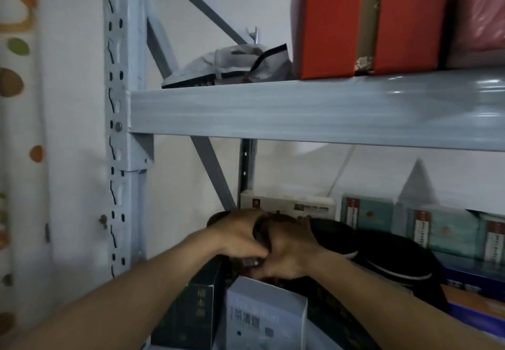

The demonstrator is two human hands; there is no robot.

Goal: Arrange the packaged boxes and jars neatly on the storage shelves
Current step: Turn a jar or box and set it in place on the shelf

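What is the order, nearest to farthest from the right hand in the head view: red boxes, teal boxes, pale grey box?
From the right hand, gripping a dark item with the left hand:
1. The pale grey box, just below it, in front.
2. The teal boxes, farther back, to the right.
3. The red boxes, on the upper shelf, above right.

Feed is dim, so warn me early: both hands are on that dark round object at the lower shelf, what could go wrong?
1. If the left hand and right hand lose their grip, the dark round object could drop onto the white box and dark box below.
2. The black item beside the right hand might snag and drag.
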